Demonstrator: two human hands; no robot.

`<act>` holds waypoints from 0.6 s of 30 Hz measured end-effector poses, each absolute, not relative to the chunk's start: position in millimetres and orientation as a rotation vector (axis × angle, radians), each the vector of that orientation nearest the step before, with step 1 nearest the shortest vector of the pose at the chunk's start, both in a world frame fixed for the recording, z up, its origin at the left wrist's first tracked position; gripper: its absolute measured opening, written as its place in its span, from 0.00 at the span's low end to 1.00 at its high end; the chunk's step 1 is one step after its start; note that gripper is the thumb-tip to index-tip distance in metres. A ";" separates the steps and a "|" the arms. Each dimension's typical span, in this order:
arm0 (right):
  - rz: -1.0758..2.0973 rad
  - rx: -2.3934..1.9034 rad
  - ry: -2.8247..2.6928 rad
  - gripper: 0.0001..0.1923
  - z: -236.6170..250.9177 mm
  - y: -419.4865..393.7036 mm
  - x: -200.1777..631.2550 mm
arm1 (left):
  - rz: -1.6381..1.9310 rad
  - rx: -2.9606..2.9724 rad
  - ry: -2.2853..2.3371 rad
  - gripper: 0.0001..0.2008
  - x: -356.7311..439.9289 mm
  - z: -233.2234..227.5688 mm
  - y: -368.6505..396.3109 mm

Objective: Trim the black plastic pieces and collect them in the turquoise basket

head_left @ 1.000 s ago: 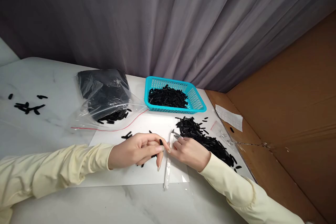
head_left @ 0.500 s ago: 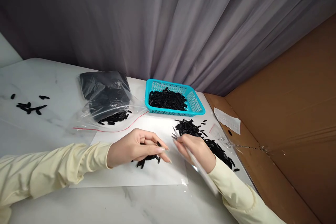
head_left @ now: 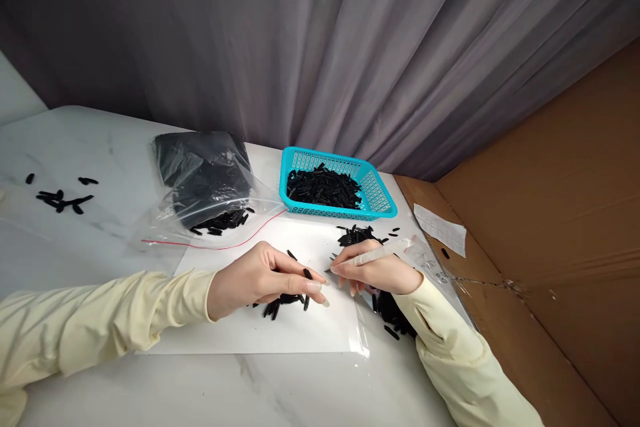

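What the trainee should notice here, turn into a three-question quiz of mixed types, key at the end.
1. Multiple choice: what is the left hand holding?
A) a cup
B) a black piece
C) a roll of tape

2. True or false: the right hand holds a white-handled tool.

3. Fill in the blank: in the picture, the clear plastic bag lies to the ____ of the turquoise basket.

Key: 1. B; 2. True; 3. left
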State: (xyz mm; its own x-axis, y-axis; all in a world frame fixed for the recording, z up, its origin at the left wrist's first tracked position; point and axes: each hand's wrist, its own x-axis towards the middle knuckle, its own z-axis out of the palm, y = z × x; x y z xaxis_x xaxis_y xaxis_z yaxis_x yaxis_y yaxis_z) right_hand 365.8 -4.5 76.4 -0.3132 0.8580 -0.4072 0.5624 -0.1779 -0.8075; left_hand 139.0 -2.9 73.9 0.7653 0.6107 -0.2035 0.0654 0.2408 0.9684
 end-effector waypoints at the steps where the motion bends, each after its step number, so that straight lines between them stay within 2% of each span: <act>1: 1.476 -1.654 -1.775 0.07 79.5 -5.8 365.9 | 0.415 1.304 0.643 0.11 139.0 73.9 -3.1; 6: 1.308 -1.656 -1.606 0.09 116.6 -25.5 366.3 | 0.438 1.363 0.671 0.13 138.8 72.5 -4.4; 10: 1.252 -1.484 -1.542 0.04 141.5 -46.5 358.9 | 0.456 1.395 0.706 0.13 138.7 70.8 -5.5; 14: 1.328 -1.354 -1.484 0.01 138.0 -49.7 347.3 | 0.475 1.401 0.742 0.13 139.3 72.5 -6.2; 18: 1.393 -1.271 -1.393 0.04 126.8 -41.7 339.2 | 0.468 1.428 0.779 0.12 139.9 77.8 -7.1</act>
State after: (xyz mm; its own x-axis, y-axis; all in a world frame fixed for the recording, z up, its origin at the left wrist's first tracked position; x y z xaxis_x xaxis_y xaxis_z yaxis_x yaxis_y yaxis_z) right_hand 339.2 -41.7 126.8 -0.1995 0.9723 -0.1220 0.1221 -0.0989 -0.9876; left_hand 139.9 -7.1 77.8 0.6771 0.7096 -0.1950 0.1610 0.1157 0.9801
